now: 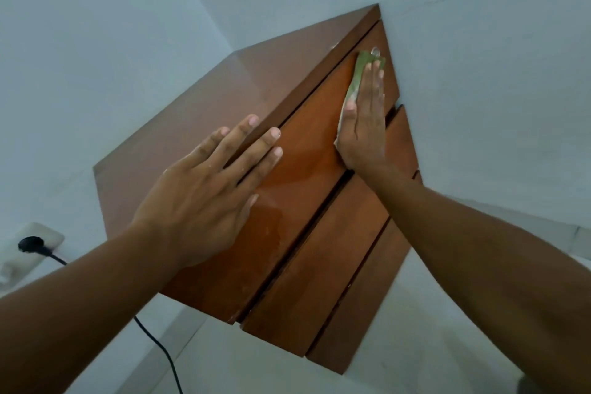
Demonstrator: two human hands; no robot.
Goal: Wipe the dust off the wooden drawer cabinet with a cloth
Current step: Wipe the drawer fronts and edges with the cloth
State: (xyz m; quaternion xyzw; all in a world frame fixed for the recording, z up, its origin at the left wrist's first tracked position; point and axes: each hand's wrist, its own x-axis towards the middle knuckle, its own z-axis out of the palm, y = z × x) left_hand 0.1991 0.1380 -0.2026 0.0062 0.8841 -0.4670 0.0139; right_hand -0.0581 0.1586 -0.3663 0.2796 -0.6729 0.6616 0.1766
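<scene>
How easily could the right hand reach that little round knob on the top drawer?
Probably yes: the right hand presses the green cloth flat on the top drawer, and the knob sits just beyond its fingers, nothing between.

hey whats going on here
A person is wiping a wooden drawer cabinet. The right hand presses a green cloth flat against the top drawer front, just below its knob. The left hand lies flat with fingers spread over the cabinet's top front edge, apparently steadying it.
</scene>
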